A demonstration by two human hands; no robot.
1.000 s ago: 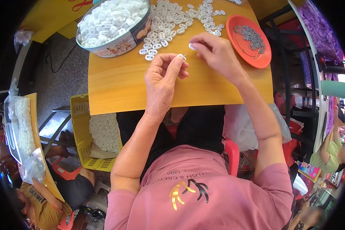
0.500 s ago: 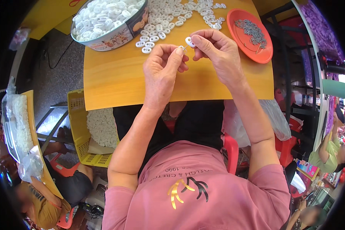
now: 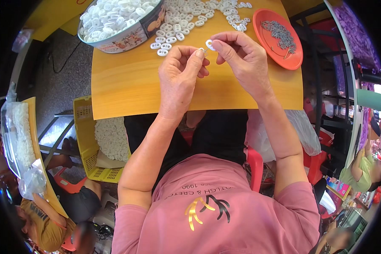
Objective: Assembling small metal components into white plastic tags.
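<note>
Above the yellow-topped table (image 3: 144, 93), my right hand (image 3: 243, 57) pinches a small white oval plastic piece (image 3: 209, 44) with a hole in it between thumb and fingertips. My left hand (image 3: 183, 72) is closed just left of it, thumb pressed on the index finger. From that pinch a thin, shiny metal bit (image 3: 205, 50) points toward the white piece; its full shape is hidden by my fingers. Whether it touches the piece I cannot tell. Loose white two-holed pieces (image 3: 166, 46) lie beyond my left hand. Right of my right hand sits a red plate (image 3: 290, 62) bearing a heap of small grey metal parts (image 3: 279, 34).
A large tin (image 3: 122, 43) full of white pieces stands at the table's far left. Below the left edge is a yellow crate (image 3: 84, 144) holding more white pieces. A clear plastic bag (image 3: 302, 131) hangs on the right. Another person (image 3: 46, 220) sits at the lower left.
Both hands stay nearly in place, with the white piece and metal bit still close together. The whole view has shifted slightly. At the lower left, the other person's head has moved.
</note>
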